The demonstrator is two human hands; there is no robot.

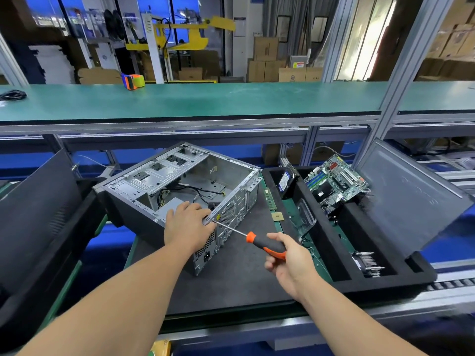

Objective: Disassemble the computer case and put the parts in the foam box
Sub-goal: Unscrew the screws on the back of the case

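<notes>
An open grey computer case (144, 191) lies on its side on a dark mat, its cavity facing up with loose cables and a power supply (205, 253) at the near corner. My left hand (187, 224) rests on the case's near rear edge over the power supply. My right hand (290, 258) grips an orange-and-black screwdriver (259, 242) whose tip touches a screw at the rear panel's top corner. To the right stands the black foam box (341, 281), holding a motherboard (336, 181), a hard drive (286, 181) and a heatsink (367, 263).
A RAM stick (270, 199) and a CPU (277, 216) lie on the mat between case and box. The case's side panel (408, 196) leans behind the foam box. Another black foam box (36, 214) stands at the left. A green shelf (231, 98) with a tape dispenser (132, 81) runs above.
</notes>
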